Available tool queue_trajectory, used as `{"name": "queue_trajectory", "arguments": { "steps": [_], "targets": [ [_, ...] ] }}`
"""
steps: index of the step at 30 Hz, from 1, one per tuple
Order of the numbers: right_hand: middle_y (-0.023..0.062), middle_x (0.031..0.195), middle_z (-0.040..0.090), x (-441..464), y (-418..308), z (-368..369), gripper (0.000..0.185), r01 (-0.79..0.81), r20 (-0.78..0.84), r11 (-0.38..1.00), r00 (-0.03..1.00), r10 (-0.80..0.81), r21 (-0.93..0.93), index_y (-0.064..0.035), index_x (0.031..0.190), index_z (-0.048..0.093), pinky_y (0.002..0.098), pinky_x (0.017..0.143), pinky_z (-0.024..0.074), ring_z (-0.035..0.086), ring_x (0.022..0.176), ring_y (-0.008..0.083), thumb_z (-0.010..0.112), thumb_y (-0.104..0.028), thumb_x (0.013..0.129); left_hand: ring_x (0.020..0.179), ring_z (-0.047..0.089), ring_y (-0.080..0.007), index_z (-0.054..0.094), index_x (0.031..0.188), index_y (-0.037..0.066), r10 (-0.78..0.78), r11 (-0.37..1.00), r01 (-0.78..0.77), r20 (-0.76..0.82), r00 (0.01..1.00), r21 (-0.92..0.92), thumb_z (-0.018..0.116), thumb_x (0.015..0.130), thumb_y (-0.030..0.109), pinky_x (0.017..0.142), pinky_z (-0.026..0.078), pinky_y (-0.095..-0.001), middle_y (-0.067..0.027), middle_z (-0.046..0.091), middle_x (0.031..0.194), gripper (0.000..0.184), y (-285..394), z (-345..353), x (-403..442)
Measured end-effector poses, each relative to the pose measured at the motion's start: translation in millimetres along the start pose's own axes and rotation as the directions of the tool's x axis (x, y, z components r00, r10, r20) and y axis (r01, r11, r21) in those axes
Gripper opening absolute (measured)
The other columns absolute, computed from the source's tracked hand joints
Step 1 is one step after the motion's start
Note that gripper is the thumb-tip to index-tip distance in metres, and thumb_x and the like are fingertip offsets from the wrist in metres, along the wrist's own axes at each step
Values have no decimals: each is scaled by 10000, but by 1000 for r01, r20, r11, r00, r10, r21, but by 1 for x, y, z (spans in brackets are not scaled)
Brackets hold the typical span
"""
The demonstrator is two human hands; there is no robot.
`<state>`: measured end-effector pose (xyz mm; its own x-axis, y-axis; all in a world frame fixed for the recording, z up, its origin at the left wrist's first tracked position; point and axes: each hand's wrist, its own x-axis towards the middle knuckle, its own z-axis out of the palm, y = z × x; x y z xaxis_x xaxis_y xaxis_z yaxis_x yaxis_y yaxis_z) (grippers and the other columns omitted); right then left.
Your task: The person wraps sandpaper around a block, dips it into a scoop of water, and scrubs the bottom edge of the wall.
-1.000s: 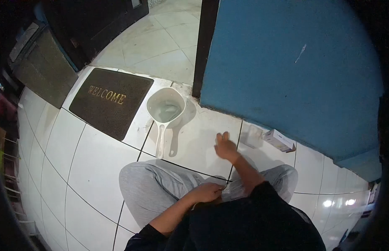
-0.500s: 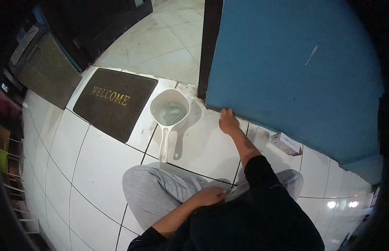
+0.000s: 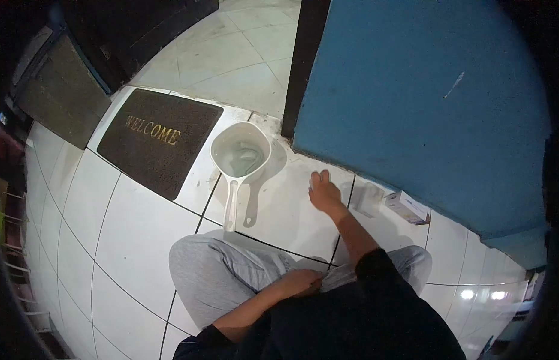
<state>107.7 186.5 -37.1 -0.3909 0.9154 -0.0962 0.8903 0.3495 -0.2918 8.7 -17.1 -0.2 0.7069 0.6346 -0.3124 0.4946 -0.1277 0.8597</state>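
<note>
My right hand [image 3: 325, 193] is just above or on the white floor tile, a little short of the foot of the blue wall. Its fingers are bent and close together; anything under them is hidden. My left hand [image 3: 300, 281] rests in my lap against the grey trousers [image 3: 216, 270], its fingertips mostly out of sight. Left of my right hand stands a white dipper [image 3: 231, 195] with water in it and a pale, folded-looking shape under the surface. Its handle points toward my knee.
A dark doormat [image 3: 159, 144] lettered WELCOME lies left of the dipper. By the blue wall [image 3: 423, 114], right of my hand, is a small white box [image 3: 408, 207]. Behind the dipper rises a dark door frame [image 3: 302, 72], and a rack [image 3: 16, 258] stands at far left.
My right hand has drawn back from the bottom edge of the wall toward me, onto the tile. My left hand stays in my lap. The view has shifted slightly.
</note>
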Motion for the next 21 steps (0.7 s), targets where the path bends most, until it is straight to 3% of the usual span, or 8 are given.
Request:
{"name": "queue_trajectory", "arguments": {
  "steps": [5, 10, 12, 14, 16, 18, 21],
  "targets": [
    [224, 1177, 299, 55, 11, 7, 432, -70, -79, 997, 995, 67, -40, -49, 1119, 328, 430, 712, 465, 494, 923, 381, 515, -201, 760, 909, 506, -367, 481, 1089, 32, -42, 998, 44, 31, 999, -48, 353, 867, 281, 782, 401, -412, -216, 532, 979, 357, 7, -11, -3],
    [208, 1151, 316, 28, 2, 0, 452, -61, -10, 998, 998, 61, -7, -59, 1129, 322, 434, 723, 455, 496, 916, 377, 523, -196, 748, 946, 498, -356, 481, 1112, 53, -72, 995, 71, -7, 997, -70, 350, 867, 295, 812, 394, -409, -204, 523, 1038, 368, -7, 5, 3],
    [197, 1125, 326, -8, -2, 1, 462, -89, 45, 996, 995, 87, 30, -57, 1122, 324, 434, 711, 456, 504, 908, 366, 532, -187, 732, 959, 497, -351, 476, 1126, 61, 39, 998, -40, -17, 999, -53, 353, 863, 284, 812, 397, -410, -203, 519, 1050, 366, -14, 8, 4],
    [187, 1109, 332, -47, -1, 9, 445, -86, -16, 996, 996, 86, 2, -54, 1100, 324, 431, 658, 473, 551, 776, 364, 536, -186, 732, 965, 495, -347, 474, 1128, 61, 17, 998, -17, 3, 1000, -53, 354, 859, 272, 811, 399, -409, -197, 519, 1055, 362, 5, -6, -3],
    [196, 1085, 338, -54, 2, 6, 429, -166, 18, 985, 986, 167, -37, -56, 1081, 320, 435, 637, 478, 557, 745, 367, 539, -178, 733, 971, 494, -343, 473, 1130, 62, -7, 999, 8, 26, 1000, -53, 356, 856, 261, 810, 402, -408, -192, 519, 1060, 359, 9, -8, -2],
    [199, 1077, 339, -39, 16, 10, 418, -191, -35, 981, 981, 190, -18, -56, 1070, 318, 437, 637, 479, 558, 749, 367, 539, -174, 735, 961, 500, -339, 477, 1123, 68, -52, 999, 52, 31, 998, 4, 357, 853, 250, 804, 407, -405, -181, 521, 1060, 347, 2, 0, 1],
    [194, 1110, 337, 1, 30, -8, 452, -256, -82, 966, 963, 257, 23, -33, 1122, 303, 426, 699, 479, 529, 878, 361, 527, -173, 755, 947, 505, -338, 483, 1110, 65, -20, 999, 20, -1, 1000, -27, 356, 852, 245, 800, 409, -404, -179, 525, 1048, 340, 5, -5, -2]
  ]
}}
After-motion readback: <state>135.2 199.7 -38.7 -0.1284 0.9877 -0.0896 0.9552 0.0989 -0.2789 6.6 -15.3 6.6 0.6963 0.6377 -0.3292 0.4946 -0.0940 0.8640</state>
